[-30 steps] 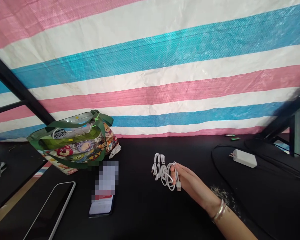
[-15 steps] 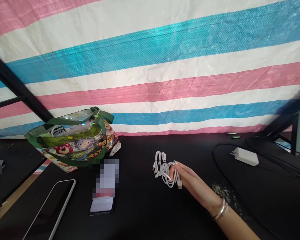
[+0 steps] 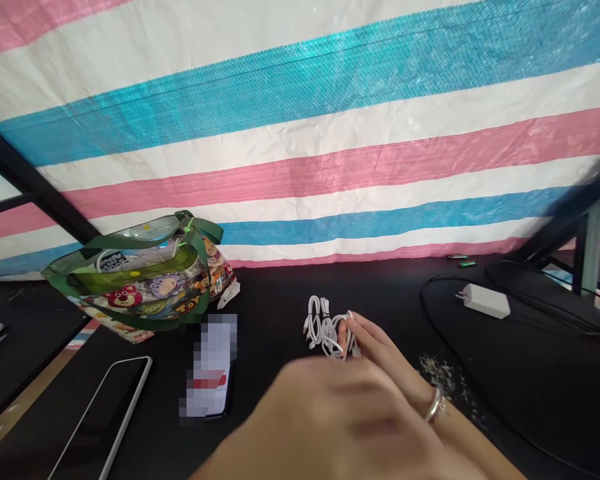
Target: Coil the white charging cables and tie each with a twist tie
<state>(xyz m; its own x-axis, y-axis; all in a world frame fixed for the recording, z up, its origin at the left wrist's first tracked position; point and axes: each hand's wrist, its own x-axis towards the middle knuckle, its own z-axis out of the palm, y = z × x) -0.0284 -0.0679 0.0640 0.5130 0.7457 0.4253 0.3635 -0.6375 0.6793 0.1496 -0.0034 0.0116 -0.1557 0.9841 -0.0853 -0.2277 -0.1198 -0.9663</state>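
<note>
Low over the black table, my right hand (image 3: 377,347) is pinched on part of a coiled white USB cable (image 3: 320,325). A bracelet circles that wrist. The cable lies in loops, with one bundle to the left of my fingertips. My left hand (image 3: 330,420) is large and smeared by motion at the bottom centre, close to the camera. It covers part of my right forearm and the near side of the cable, and its fingers cannot be made out.
A green-handled cartoon tote bag (image 3: 145,293) stands at the back left. Two phones, one lit (image 3: 213,367) and one dark with a white edge (image 3: 100,420), lie at left. On the right are a white charger (image 3: 486,301), a black cord (image 3: 423,297), small green-cased items (image 3: 467,264) and pale crumbs (image 3: 443,373).
My left hand has come into view from below, in front of my right hand. The right hand keeps its pinch on the cable. The view has shifted slightly.
</note>
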